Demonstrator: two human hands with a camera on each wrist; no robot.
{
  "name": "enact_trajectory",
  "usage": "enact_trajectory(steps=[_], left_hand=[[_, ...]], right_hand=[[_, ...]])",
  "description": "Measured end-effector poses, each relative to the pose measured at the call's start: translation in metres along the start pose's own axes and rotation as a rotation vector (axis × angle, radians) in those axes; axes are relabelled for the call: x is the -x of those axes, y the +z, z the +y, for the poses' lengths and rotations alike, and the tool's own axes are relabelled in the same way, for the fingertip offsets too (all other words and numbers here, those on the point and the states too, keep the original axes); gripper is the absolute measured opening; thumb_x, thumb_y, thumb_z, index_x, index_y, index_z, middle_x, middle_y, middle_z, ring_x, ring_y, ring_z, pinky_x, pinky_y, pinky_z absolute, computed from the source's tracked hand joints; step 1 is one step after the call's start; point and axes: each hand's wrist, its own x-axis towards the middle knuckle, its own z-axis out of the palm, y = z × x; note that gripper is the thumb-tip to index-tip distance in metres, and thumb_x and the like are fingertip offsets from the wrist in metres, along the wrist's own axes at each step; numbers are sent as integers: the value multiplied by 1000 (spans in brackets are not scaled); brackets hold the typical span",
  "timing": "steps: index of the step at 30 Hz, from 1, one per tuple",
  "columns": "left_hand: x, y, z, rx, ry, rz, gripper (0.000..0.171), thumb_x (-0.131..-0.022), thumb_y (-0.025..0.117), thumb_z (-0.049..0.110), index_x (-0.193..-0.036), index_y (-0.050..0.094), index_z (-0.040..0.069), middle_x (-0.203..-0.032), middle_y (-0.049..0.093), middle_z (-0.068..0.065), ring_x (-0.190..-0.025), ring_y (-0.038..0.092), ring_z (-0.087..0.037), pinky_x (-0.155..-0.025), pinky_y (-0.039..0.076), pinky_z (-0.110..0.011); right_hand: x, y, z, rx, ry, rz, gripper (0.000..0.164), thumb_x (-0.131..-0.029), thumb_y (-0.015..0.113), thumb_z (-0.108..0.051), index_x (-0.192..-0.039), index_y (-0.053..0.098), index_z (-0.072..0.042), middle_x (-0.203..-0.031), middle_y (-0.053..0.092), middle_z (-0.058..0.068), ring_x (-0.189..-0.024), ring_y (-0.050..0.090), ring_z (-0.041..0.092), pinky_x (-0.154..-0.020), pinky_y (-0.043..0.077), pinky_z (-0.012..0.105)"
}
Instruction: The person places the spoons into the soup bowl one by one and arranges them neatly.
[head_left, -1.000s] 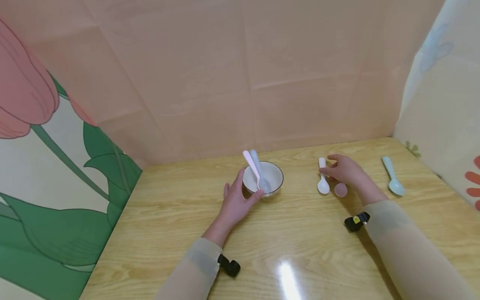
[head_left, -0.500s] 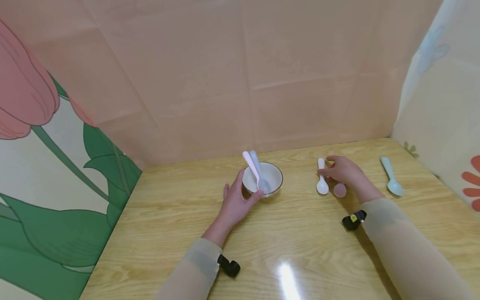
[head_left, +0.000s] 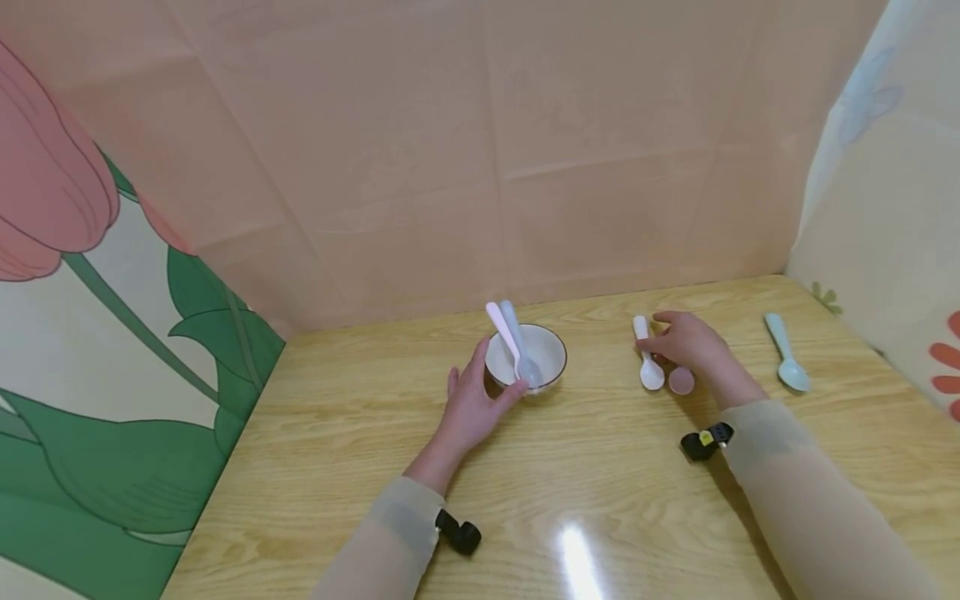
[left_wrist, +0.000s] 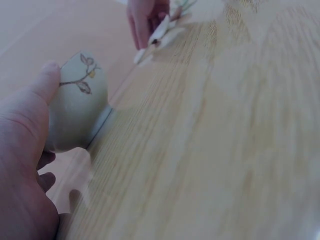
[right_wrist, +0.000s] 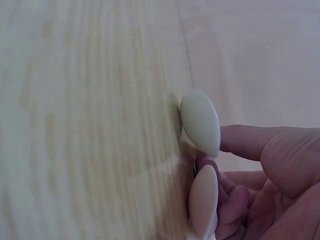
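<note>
My left hand [head_left: 474,400] grips the near left side of a white bowl [head_left: 550,354] with a dark rim, thumb in front and fingers behind. Its outer wall bears a painted twig, seen on the bowl [left_wrist: 79,100] in the left wrist view. A pink spoon [head_left: 501,323] and a pale blue spoon [head_left: 528,367] lean inside, handles up past the rim. Further right, my right hand [head_left: 690,340] pinches the handle of a white spoon [head_left: 652,377] between thumb and fingers. Beside it lies a pink spoon [head_left: 681,381], its handle hidden under that hand.
A light green spoon [head_left: 787,358] lies on the wooden table [head_left: 360,417] to the right of my right hand. Behind the table rises a pinkish cloth backdrop [head_left: 390,208]. Printed flower panels stand at the left and right sides.
The white spoon has turned slightly, its bowl end swinging right toward the pink spoon while my thumb and fingers stay at its handle. My left hand and the bowl have not moved.
</note>
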Motion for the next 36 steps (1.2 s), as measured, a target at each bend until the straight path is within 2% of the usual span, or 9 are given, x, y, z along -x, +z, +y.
enact_trajectory(steps=[5,10,17,20,22,24,27,32,36], left_hand=[[1,-1,-2,8,-7,-5,99,-102,73,63,-177,22,24,-175,41,-8,-160,38,-26,-134,-2,-60],[2,-1,-2,-1,12,3,98,-103,72,63,-177,22,23,-174,42,-9,-160,40,-28,-133,0,-64],[1,-1,-1,-7,29,11,96,-103,72,61,-176,23,22,-172,45,-11,-158,42,-30,-132,1,-66],[1,-1,-2,-13,30,11,97,-103,71,63,-176,23,20,-172,45,-11,-158,42,-29,-132,2,-66],[1,-1,-2,-18,27,10,98,-103,71,64,-176,23,20,-172,45,-11,-159,42,-29,-132,2,-66],[2,-1,-2,-16,28,12,98,-103,71,64,-176,23,20,-172,45,-11,-159,42,-29,-132,2,-66],[2,-1,-2,-15,26,16,98,-102,73,62,-176,23,21,-173,44,-10,-159,41,-29,-133,2,-65],[1,-1,-1,-17,22,17,98,-102,73,62,-176,23,21,-173,44,-9,-159,41,-28,-133,1,-65],[1,-1,-1,-22,16,13,99,-102,72,64,-177,23,22,-173,44,-8,-159,41,-27,-133,1,-64]], right_hand=[[-2,1,2,-3,5,-1,86,-106,70,-32,-165,28,15,-142,59,42,-119,66,47,-103,50,66],[-2,-1,2,-6,-22,-3,84,-107,69,-31,-166,28,13,-139,61,41,-116,66,47,-98,52,63],[2,-3,-7,-58,-52,3,83,-110,67,-32,-170,26,8,-149,49,44,-127,58,52,-102,51,64],[4,-3,-14,-108,-64,10,81,-111,66,-31,-171,25,4,-131,61,37,-108,64,44,-85,57,52],[5,-2,-20,-152,-73,9,80,-112,66,-30,-173,24,2,-113,66,26,-92,63,34,-73,55,42],[5,-1,-25,-205,-83,7,80,-113,67,-28,-174,23,-1,-100,66,17,-82,60,27,-66,52,36],[6,0,-31,-251,-102,22,79,-113,67,-26,-175,23,-3,-102,68,14,-83,61,24,-70,54,35],[9,2,-40,-307,-124,50,79,-112,69,-29,-175,26,-8,-119,70,20,-93,68,26,-87,60,42],[12,4,-50,-356,-159,67,79,-111,70,-26,-175,27,-8,-119,73,21,-91,69,26,-86,62,40]])
